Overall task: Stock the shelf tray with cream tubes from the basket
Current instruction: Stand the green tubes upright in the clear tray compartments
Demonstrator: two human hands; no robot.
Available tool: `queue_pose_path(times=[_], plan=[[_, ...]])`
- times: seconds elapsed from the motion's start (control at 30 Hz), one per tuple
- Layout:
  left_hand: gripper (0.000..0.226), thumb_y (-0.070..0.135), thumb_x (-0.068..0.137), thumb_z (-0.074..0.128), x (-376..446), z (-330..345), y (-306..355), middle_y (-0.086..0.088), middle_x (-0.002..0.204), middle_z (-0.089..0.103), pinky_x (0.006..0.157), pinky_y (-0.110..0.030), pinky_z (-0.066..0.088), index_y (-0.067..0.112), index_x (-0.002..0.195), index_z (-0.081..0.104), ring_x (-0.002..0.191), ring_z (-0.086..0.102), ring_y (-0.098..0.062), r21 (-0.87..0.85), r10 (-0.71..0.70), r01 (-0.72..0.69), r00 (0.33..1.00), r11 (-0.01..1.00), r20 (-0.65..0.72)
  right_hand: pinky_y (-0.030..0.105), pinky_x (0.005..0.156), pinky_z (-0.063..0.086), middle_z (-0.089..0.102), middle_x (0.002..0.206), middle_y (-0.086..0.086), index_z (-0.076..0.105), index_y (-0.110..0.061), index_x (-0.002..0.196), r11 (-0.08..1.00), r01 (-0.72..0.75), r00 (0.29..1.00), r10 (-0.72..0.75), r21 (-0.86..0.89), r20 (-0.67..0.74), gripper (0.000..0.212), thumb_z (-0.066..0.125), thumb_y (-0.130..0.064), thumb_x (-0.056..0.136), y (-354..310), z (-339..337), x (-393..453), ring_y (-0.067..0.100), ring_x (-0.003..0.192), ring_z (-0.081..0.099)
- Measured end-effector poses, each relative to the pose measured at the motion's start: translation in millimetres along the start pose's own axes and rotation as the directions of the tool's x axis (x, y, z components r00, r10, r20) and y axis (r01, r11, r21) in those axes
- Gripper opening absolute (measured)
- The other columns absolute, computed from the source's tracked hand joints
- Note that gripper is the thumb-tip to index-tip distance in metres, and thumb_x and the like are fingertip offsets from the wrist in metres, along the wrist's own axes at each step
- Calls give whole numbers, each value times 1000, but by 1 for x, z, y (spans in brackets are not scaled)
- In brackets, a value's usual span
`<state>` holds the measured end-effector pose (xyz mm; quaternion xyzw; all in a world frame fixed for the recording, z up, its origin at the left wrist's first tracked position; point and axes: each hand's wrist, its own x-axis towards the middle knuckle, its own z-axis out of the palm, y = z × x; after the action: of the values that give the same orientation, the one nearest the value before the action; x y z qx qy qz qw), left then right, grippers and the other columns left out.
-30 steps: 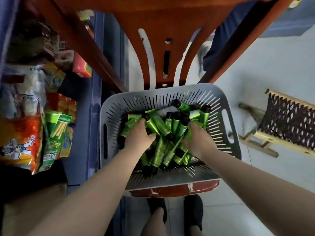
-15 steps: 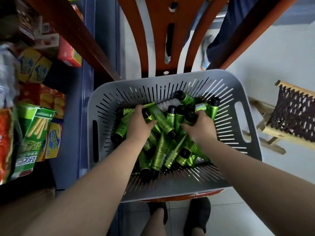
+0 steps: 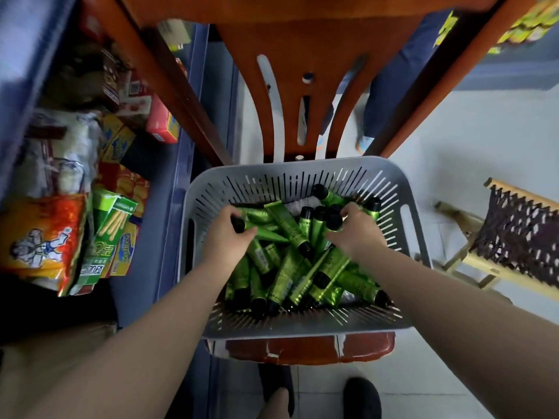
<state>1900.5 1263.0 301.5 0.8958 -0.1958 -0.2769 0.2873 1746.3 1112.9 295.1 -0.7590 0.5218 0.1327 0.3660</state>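
Observation:
A grey slotted basket (image 3: pixel 302 176) rests on a red-brown chair seat in front of me. It holds several green cream tubes (image 3: pixel 287 276) with black caps, piled loosely. My left hand (image 3: pixel 225 237) is inside the basket at its left, fingers curled around a tube whose black cap pokes out by my thumb. My right hand (image 3: pixel 355 229) is at the basket's right, fingers closed among several upright tubes with black caps. No shelf tray can be made out.
The chair's orange-brown backrest (image 3: pixel 287 86) rises behind the basket. Shelves of snack boxes and bags (image 3: pixel 99 219) fill the left. A wooden stool with dark netting (image 3: pixel 514 237) stands on the right floor. Another person's legs (image 3: pixel 378 95) show behind the chair.
Both hands have shifted further up into the basket and closed on tubes. The left hand now has a tube's black cap beside its thumb. The camera view has tilted.

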Motion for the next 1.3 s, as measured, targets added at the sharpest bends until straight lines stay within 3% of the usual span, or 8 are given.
queue_pose_path(times=[0.2, 0.3, 0.53, 0.77, 0.9, 1.03, 1.17, 1.3], plan=[[26, 11, 81, 71, 9, 14, -9, -4, 96, 54, 85, -45, 55, 12, 98, 51, 81, 62, -24, -373, -246, 240, 969, 896, 32, 31, 55, 49, 57, 96, 4, 42, -12, 124, 984, -16, 997, 29, 176, -68, 51, 67, -32, 85, 13, 20, 13, 21, 70, 57], [29, 7, 77, 74, 11, 21, -10, -4, 97, 53, 84, -43, 55, 10, 95, 52, 85, 62, -27, -333, -238, 261, 965, 906, 109, 37, 65, 54, 57, 96, 3, 44, -11, 120, 982, -56, 994, 72, 182, -83, 50, 68, -36, 83, 10, 25, 17, 24, 78, 60], [26, 3, 76, 74, 9, 5, -10, -3, 86, 48, 76, -36, 57, 10, 77, 49, 83, 59, -22, -194, -186, 231, 956, 953, 226, 32, 54, 47, 62, 85, 4, 48, -15, 109, 995, -15, 986, 31, 102, -163, 41, 69, -34, 79, 7, 16, 11, 27, 73, 63], [18, 13, 88, 64, -19, -47, 7, -12, 103, 57, 61, -24, 59, 0, 99, 57, 75, 64, -21, -339, -279, 340, 936, 877, 215, 37, 64, 58, 69, 70, 11, 67, -4, 81, 955, 46, 980, 14, 292, -198, 23, 67, -27, 78, -8, -28, -17, 26, 64, 66], [19, 14, 91, 58, -71, -77, 28, -13, 121, 48, 62, -30, 60, 1, 105, 53, 79, 66, -27, -597, -360, 483, 876, 641, 321, 42, 69, 60, 70, 67, 11, 67, -4, 76, 768, -42, 983, 146, 639, -112, 20, 71, -24, 76, -18, -61, -54, 26, 63, 71], [11, 10, 93, 54, -135, -102, 60, -18, 104, 51, 58, -32, 59, -1, 91, 54, 68, 68, -26, -764, -327, 510, 855, 394, 402, 30, 57, 58, 65, 73, 14, 62, -3, 85, 487, -123, 986, 157, 865, 51, 18, 74, -15, 78, -24, -93, -110, 25, 58, 68], [19, 10, 94, 50, -204, -131, 90, -24, 115, 56, 61, -29, 60, -5, 104, 56, 70, 71, -22, -875, -162, 382, 923, 297, 348, 20, 42, 51, 59, 81, 15, 55, -7, 82, 242, -156, 987, 1, 958, 161, 12, 64, -13, 88, -37, -128, -178, 20, 49, 61], [18, 7, 91, 48, -271, -173, 116, -20, 86, 68, 64, -32, 60, -3, 94, 63, 69, 71, -23, -979, -32, 139, 990, 151, 136, 18, 47, 53, 56, 92, 12, 57, -5, 90, 45, -241, 923, -298, 970, 243, 12, 52, -14, 95, -68, -152, -246, 18, 66, 57]])
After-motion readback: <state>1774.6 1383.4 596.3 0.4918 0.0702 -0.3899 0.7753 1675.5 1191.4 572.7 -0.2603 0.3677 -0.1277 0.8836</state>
